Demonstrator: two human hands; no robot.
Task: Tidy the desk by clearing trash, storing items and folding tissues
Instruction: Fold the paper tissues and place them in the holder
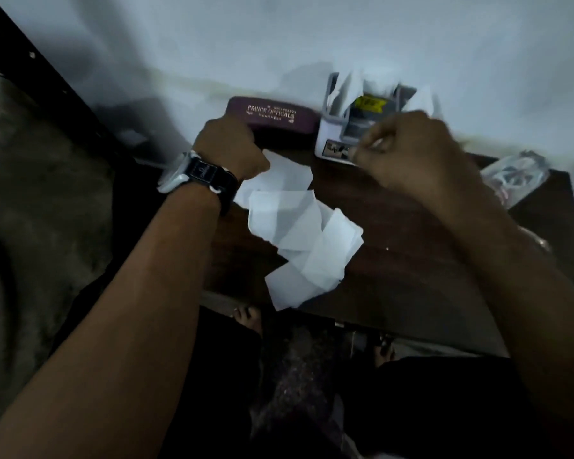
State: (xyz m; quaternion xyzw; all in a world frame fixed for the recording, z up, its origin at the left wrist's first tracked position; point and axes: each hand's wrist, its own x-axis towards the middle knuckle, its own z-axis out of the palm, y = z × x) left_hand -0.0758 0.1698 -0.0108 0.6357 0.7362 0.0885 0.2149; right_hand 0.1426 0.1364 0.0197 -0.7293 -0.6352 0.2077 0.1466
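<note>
Dark wooden desk [395, 256], pale wall [279, 44] behind (stained), tissues [299, 233] strewn

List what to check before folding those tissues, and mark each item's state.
1. Tissues within reach on the desk: ok.
2. Tissues folded: not ok, a loose overlapping heap.
3. Left hand free: cannot tell, fingers curled at the case.
4. Right hand free: cannot tell, blurred over the organizer.
5. Bag put away: not ok, it lies at the desk's right corner.
</note>
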